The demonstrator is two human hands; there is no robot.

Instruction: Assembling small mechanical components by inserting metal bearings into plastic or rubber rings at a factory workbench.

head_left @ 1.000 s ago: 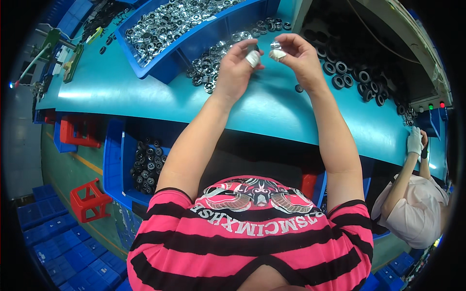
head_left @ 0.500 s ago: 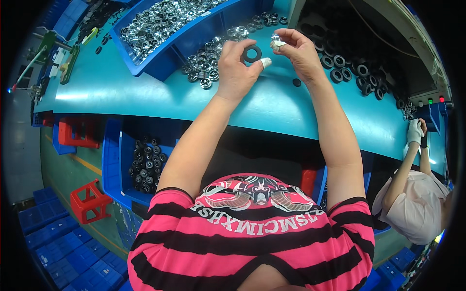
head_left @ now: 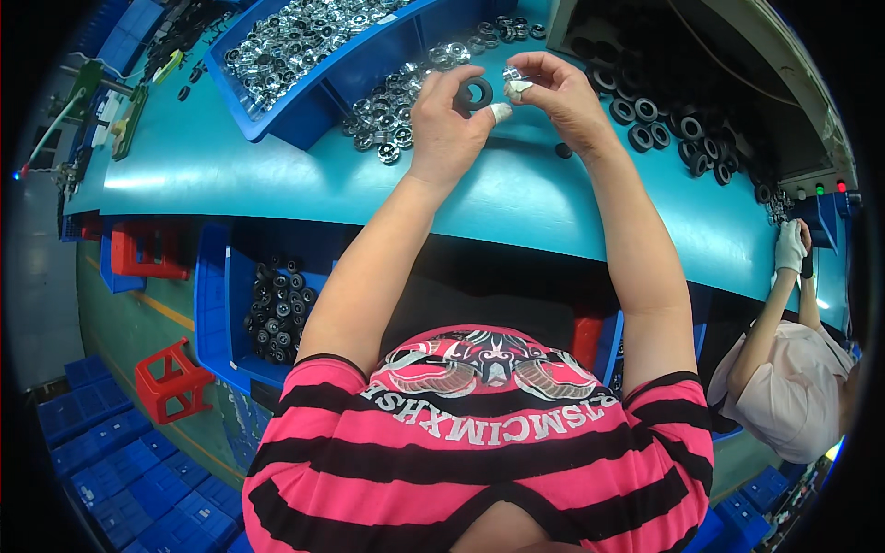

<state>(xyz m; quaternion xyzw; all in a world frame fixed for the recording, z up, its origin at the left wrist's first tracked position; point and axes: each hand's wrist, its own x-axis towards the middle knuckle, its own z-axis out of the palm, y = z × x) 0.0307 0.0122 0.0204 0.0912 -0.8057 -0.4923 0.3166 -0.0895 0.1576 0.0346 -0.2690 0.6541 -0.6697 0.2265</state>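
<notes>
The left hand (head_left: 450,124) pinches a black ring (head_left: 466,98), likely light and rubbery, by its rim; the right hand (head_left: 573,106) pinches a shiny wheel (head_left: 511,73), probably hard and slick, best held edgewise. Loose wheels (head_left: 387,115) and a bin (head_left: 327,97) crowd the left hand's left; loose rings (head_left: 683,127) lie right of the right hand.

The left hand (head_left: 447,129) covers one side of a black ring (head_left: 487,100); the right hand (head_left: 570,103) hides much of a silver part (head_left: 512,73). Beyond the left hand, the top edge crops a blue bin (head_left: 309,112); right of the right hand, shadow obscures some dark rings (head_left: 629,85).
</notes>
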